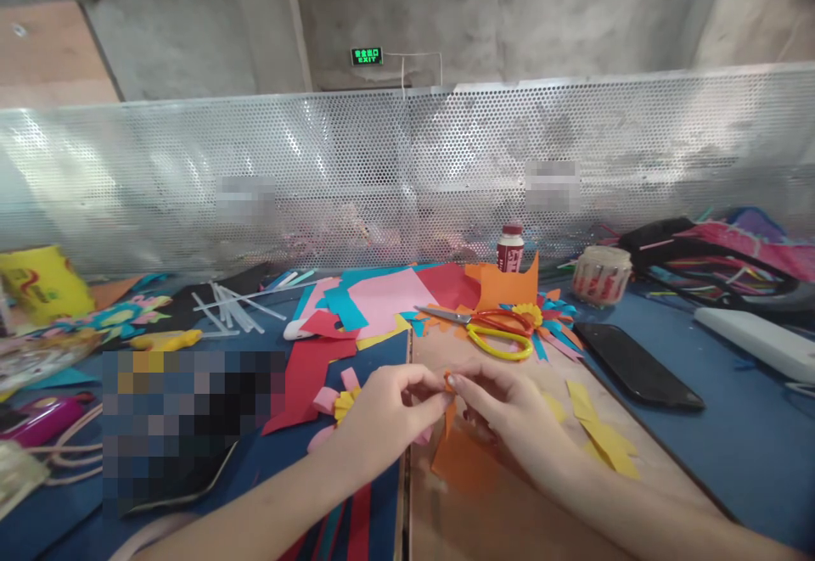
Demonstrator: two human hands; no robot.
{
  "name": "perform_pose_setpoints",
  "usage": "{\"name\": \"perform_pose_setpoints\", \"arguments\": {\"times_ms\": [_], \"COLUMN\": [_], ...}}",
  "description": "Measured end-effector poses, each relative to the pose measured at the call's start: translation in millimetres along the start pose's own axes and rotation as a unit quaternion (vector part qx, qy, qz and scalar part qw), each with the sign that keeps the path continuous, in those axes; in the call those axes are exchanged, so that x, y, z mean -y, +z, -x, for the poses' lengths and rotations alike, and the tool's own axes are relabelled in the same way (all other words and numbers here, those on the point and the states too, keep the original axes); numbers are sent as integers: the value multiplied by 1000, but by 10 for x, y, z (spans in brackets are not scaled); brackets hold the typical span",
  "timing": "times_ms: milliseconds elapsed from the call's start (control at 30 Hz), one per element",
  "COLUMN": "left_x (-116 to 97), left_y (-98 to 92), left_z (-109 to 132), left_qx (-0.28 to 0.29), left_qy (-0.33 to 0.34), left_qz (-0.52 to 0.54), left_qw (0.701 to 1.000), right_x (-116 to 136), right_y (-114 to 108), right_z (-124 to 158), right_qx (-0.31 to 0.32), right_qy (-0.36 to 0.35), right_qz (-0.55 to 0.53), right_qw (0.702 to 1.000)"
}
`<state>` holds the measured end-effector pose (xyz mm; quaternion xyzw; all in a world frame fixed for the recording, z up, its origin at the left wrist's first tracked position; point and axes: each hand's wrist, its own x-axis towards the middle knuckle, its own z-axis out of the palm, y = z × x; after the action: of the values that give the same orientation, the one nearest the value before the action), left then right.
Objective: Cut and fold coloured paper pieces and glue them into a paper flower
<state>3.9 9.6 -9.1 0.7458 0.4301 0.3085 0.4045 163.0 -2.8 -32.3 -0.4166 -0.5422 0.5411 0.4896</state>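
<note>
Between the fingertips of both hands is a small strip of orange paper [449, 412], bent at its top end. My left hand [407, 400] pinches it from the left, thumb and fingers together. From the other side my right hand [500, 400] grips it with the thumb near the top. Another orange paper piece [468, 463] lies on the wooden board just below the hands. A pink and yellow paper flower [345, 404] is partly covered by the left wrist. Beyond the hands rest scissors [500, 336] with yellow and red handles.
Coloured paper sheets [388, 294] spread along the back. Yellow paper strips [602, 434] and a black phone [640, 366] lie to the right. Glue sticks [233, 311] and a yellow glue gun [166, 339] are at left. A bottle [510, 249] and a jar [602, 275] stand before the perforated metal screen [356, 162].
</note>
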Motion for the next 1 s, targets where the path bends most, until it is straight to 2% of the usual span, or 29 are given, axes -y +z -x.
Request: {"name": "perform_pose_setpoints", "arguments": {"times_ms": [100,233,400,567,733,1000], "left_x": [21,42,-36,-63,-18,-9], "left_y": [2,14,4,-38,-45,-48], "left_z": [0,-7,2,-16,-38,-34], "left_qx": [-14,-16,-1,-67,-49,-60], "left_qy": [-1,-10,-23,-4,-8,-5], "left_qz": [3,18,68,66,86,86], "left_qw": [1000,1000,997,996,995,994], "right_x": [15,38,79,112,133,141], "right_y": [-12,-29,-30,-35,-29,-13], "right_z": [20,28,29,46,55,53], "right_qx": [-36,-23,-20,-17,-20,-5], "right_qy": [-44,-80,-79,-52,-63,-71], "right_qz": [90,172,169,157,183,183], "right_qw": [994,982,982,986,981,981]}}
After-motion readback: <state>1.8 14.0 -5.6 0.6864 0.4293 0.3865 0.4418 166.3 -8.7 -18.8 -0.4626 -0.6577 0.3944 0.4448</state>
